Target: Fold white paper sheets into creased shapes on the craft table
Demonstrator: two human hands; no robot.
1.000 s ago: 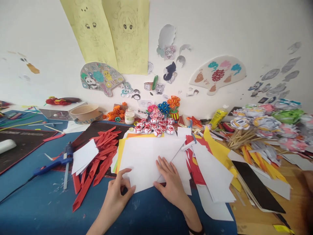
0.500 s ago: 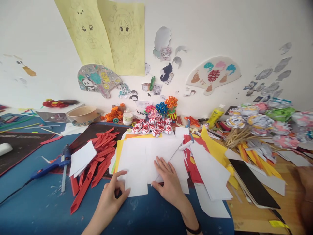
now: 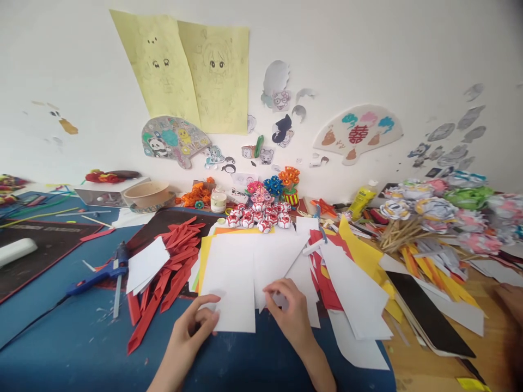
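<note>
Head view is showing both hands working on a white paper sheet (image 3: pixel 235 283) lying on the blue surface (image 3: pixel 61 343), atop a stack of yellow and white sheets. Left hand (image 3: pixel 192 326) is pinching the sheet's lower left edge, thumb on top. Right hand (image 3: pixel 292 313) is curling its fingers (image 3: pixel 281 288) over a neighbouring white piece (image 3: pixel 278 261) just beside it; whether it is gripping or only pressing is hard to tell. Red paper strips (image 3: pixel 171 261) are lying to the left, near a blue glue gun (image 3: pixel 102 272). Small red-and-white paper balls (image 3: pixel 257 216) are sitting beyond the stack, near the wall.
</note>
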